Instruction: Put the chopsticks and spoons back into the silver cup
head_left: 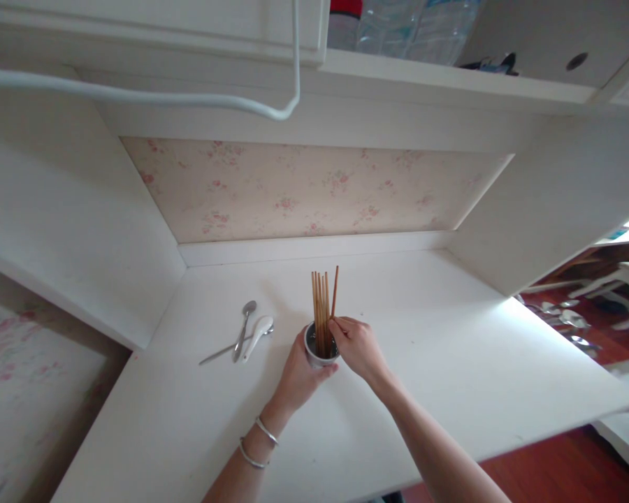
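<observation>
My left hand [300, 374] is wrapped round a white cup [322, 362] standing over the white table. Several wooden chopsticks [320, 300] rise upright from the cup, bunched together. A separate, redder chopstick [335, 290] is pinched between the thumb and fingers of my right hand [353, 346]; it leans slightly right, its lower end hidden by the hand and the cup. To the left of the cup lie a metal spoon [243, 326], a white spoon [259, 335] and a thin metal utensil [217, 357] crossing beneath them.
The white tabletop [398, 307] meets a flowered back panel [293, 195] between white side walls. Overhead, a shelf [451, 80] holds clear plastic bottles [414, 28], and a white cable [189, 96] hangs down. At the right, furniture and shiny objects [571, 319] stand beyond the table edge.
</observation>
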The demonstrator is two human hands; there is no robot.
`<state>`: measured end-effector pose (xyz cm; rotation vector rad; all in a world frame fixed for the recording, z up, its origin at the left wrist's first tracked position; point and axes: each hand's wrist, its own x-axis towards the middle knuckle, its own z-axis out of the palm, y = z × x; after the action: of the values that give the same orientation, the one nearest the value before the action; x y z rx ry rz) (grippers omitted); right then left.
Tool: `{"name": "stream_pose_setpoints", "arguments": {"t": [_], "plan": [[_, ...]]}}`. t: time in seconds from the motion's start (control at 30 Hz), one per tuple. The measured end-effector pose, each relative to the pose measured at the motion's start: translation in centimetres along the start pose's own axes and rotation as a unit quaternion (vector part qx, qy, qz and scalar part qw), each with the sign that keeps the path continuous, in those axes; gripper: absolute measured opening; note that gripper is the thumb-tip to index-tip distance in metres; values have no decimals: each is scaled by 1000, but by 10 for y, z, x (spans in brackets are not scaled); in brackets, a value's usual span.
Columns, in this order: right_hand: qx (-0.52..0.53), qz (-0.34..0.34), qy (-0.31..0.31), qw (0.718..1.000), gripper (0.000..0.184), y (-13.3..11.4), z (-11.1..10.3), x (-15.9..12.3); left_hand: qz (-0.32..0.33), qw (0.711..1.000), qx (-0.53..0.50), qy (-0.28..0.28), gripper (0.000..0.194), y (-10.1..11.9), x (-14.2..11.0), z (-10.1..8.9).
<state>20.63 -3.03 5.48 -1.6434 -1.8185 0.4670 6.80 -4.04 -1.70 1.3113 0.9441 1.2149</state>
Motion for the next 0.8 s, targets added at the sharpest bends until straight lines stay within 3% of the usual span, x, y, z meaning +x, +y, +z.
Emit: {"name": "stream_pose_setpoints", "arguments": {"t": [0.33, 0.5, 0.67, 0.8], "plan": [[-11, 3, -13, 1000, 36, 1, -1, -1, -3, 1000, 17, -9, 74, 2, 0, 0], [78, -13, 70, 994, 27, -1, -5, 0, -1, 1000, 1, -11, 75, 0, 0, 0], [142, 32, 125, 981, 23, -11, -14, 1, 8, 1000, -16, -20, 73, 2, 0, 1], [125, 13, 114, 985, 23, -24, -15, -4, 4, 999, -30, -23, 73, 5, 0, 1]]}}
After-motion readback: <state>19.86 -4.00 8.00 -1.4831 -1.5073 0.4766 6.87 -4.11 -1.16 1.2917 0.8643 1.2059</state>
